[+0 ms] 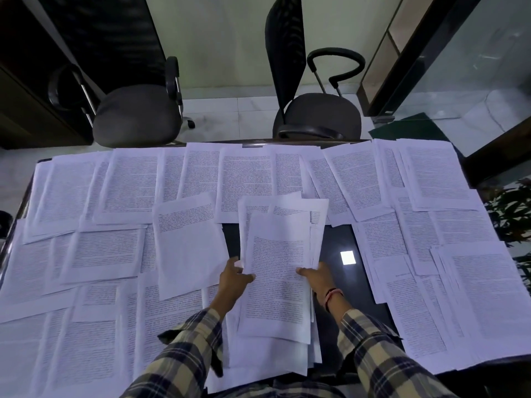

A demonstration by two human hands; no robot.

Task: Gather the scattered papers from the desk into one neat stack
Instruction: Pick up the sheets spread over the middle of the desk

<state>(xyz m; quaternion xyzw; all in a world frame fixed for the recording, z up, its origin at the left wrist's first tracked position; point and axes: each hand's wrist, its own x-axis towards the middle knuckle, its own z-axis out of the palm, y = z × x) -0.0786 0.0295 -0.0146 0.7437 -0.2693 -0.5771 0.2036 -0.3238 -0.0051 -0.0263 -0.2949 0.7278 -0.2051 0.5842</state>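
Everywhere loose papers (120,196) ring stack (277,282); two chairs (316,116) beyond desk (342,242).

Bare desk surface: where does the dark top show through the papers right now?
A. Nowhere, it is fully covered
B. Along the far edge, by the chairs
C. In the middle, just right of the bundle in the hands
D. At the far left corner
C: the dark desk top shows in the middle, right of the bundle of papers held by the left hand and right hand; sheets cover the rest.
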